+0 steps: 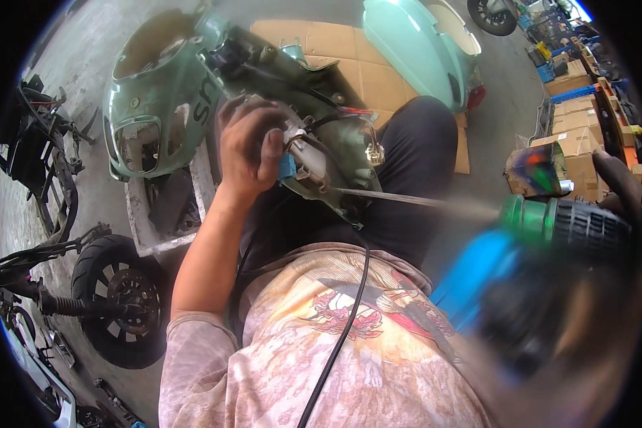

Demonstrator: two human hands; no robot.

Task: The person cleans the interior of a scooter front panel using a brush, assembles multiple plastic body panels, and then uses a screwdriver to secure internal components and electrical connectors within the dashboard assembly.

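Grey concrete floor (pixel 478 135) spreads around a seated person in a cluttered workshop, with spare parts on every side. At the middle, the left hand (pixel 248 143) curls over a pale fitting (pixel 310 158) on a dark green panel (pixel 348 132), thumb on the near side, just beside a blue plug (pixel 287 166); the grip looks meant to keep the fitting from shifting. The right hand (pixel 619 180), partly blurred, is closed around a power driver (pixel 592 222) held out to the right. Its long bit (pixel 399 197) points left at the near side of the fitting, probably held level so the tip can meet it squarely; whether it touches cannot be told.

Lying across the person's lap, the panel seems to use the dark-clad legs (pixel 424 143) as a rest, leaving its inner side within reach. A white plug (pixel 375 153) sits on its right part, and a black cord (pixel 346 321) runs down the patterned shirt (pixel 285 314).

Farther off, a green cowl (pixel 157 118) stands to the far left above a whitish frame (pixel 139 214). Beyond the knees, a mint shell (pixel 414 57) rests on flattened cardboard (pixel 328 43), likely to spare its paint. Near left is a wheel (pixel 125 303); far right, boxes (pixel 579 118) are stacked.
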